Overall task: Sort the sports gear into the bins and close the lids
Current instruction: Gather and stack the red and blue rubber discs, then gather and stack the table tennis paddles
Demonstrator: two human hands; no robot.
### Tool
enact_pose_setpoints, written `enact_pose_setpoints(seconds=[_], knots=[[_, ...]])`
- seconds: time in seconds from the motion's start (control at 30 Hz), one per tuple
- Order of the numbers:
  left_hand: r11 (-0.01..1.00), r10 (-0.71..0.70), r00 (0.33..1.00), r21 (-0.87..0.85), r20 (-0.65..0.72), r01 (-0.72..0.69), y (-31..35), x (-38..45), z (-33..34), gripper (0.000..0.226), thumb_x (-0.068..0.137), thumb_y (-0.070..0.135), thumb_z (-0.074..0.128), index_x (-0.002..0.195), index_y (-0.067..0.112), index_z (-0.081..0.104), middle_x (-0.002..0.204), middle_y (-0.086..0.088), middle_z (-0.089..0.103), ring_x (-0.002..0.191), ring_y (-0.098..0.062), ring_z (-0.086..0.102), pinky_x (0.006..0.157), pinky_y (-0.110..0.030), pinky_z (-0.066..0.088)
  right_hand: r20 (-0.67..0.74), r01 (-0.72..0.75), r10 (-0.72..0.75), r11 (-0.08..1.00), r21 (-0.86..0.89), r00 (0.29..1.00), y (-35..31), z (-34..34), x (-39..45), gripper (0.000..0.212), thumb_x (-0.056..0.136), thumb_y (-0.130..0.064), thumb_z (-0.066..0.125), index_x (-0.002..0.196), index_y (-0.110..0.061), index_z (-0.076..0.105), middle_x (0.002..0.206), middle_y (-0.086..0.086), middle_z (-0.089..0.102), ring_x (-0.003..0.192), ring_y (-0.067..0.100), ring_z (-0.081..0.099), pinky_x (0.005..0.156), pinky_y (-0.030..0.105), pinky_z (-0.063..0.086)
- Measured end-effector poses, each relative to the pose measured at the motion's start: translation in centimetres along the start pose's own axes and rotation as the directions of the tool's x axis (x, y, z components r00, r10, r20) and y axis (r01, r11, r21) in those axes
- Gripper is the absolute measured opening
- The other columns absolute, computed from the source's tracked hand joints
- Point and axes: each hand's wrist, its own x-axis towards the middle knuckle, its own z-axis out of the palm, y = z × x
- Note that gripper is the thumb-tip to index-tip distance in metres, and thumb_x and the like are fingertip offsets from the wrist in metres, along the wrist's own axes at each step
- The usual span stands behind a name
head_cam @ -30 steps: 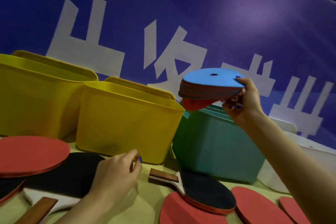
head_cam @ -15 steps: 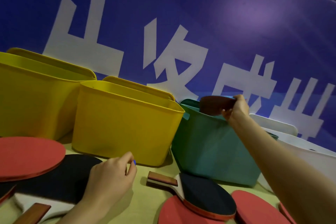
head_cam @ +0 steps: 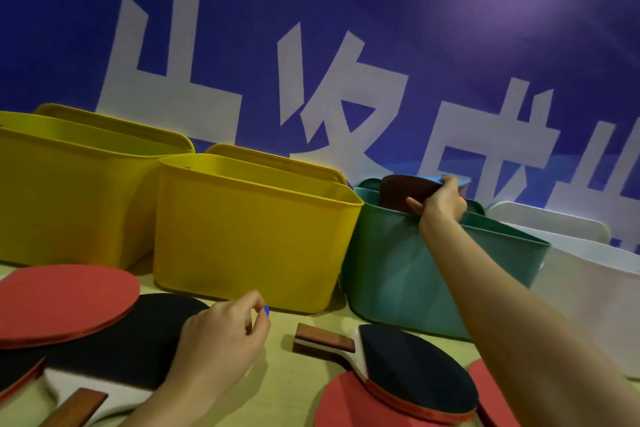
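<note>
Dark red rubber faces you on the stack of paddle sheets (head_cam: 405, 191) your right hand (head_cam: 441, 203) pinches at the teal bin's (head_cam: 398, 263) rim, half sunk into the bin. Left of the teal bin stand two yellow bins (head_cam: 249, 236), right of it a white bin (head_cam: 595, 274). In front of it your left hand (head_cam: 221, 343) hovers loosely curled, holding nothing, over the pale yellow tabletop (head_cam: 284, 385) among red and black paddles (head_cam: 408, 371). Behind it hangs a blue wall banner (head_cam: 311, 28) with white characters.
</note>
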Motion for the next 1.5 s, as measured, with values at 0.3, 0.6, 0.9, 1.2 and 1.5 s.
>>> enact_pose_setpoints(seconds=[0.3, 0.6, 0.9, 1.2, 1.5], knots=[[1.0, -0.028, 0.999, 0.002, 0.02, 0.028, 0.6, -0.5, -0.7, 0.011, 0.096, 0.036, 0.046, 0.085, 0.035, 0.046, 0.056, 0.007, 0.045, 0.051, -0.005, 0.045, 0.044, -0.016, 0.028, 0.165, -0.25, 0.31, 0.918, -0.308, 0.936, -3.3, -2.2, 0.5, 0.022, 0.098, -0.017, 0.044, 0.083, -0.001, 0.046, 0.037, 0.019, 0.048, 0.024, 0.013, 0.049, 0.025, 0.02, 0.039], [1.0, -0.011, 0.997, 0.001, 0.076, 0.011, 0.4, -0.3, -0.7, 0.005, 0.098, 0.036, 0.042, 0.094, 0.038, 0.042, 0.063, 0.01, 0.046, 0.056, -0.001, 0.047, 0.049, -0.012, 0.036, 0.237, -0.226, 0.428, 0.782, -0.581, 0.872, -3.9, -0.9, 3.1, 0.018, 0.096, -0.016, 0.05, 0.11, -0.005, 0.05, 0.084, 0.003, 0.05, 0.072, 0.013, 0.058, 0.032, 0.03, 0.049], [1.0, -0.03, 0.998, -0.004, 0.052, 0.03, 0.0, -0.1, -0.4, 0.006, 0.097, 0.036, 0.045, 0.09, 0.036, 0.045, 0.059, 0.008, 0.048, 0.053, -0.004, 0.048, 0.045, -0.014, 0.033, 0.137, 0.034, 0.153, 0.534, -0.845, 0.979, -8.8, -1.3, 3.6, 0.026, 0.091, -0.006, 0.055, 0.107, 0.013, 0.048, 0.09, 0.019, 0.055, 0.063, 0.029, 0.062, 0.065, 0.041, 0.055], [0.998, -0.039, 0.999, -0.049, -0.005, 0.039, -0.3, 0.3, 0.2, 0.012, 0.093, 0.031, 0.054, 0.082, 0.033, 0.051, 0.053, 0.005, 0.048, 0.049, -0.007, 0.046, 0.044, -0.017, 0.028, 0.557, 0.418, -0.098, 0.768, -0.485, 0.825, -3.6, -3.7, -6.1, 0.025, 0.093, -0.004, 0.042, 0.112, -0.012, 0.056, 0.112, 0.012, 0.056, 0.069, 0.02, 0.059, 0.046, 0.032, 0.055], [0.993, -0.023, 0.999, -0.115, -0.033, 0.019, -0.7, 0.0, 0.3, 0.011, 0.092, 0.026, 0.058, 0.081, 0.027, 0.058, 0.052, 0.003, 0.048, 0.049, -0.009, 0.045, 0.045, -0.018, 0.032, 0.763, 0.75, 0.299, 0.185, -0.635, 0.573, 11.4, -10.9, -14.0, 0.033, 0.092, -0.035, 0.046, 0.12, -0.02, 0.054, 0.116, 0.003, 0.059, 0.113, 0.024, 0.054, 0.095, 0.037, 0.04]])
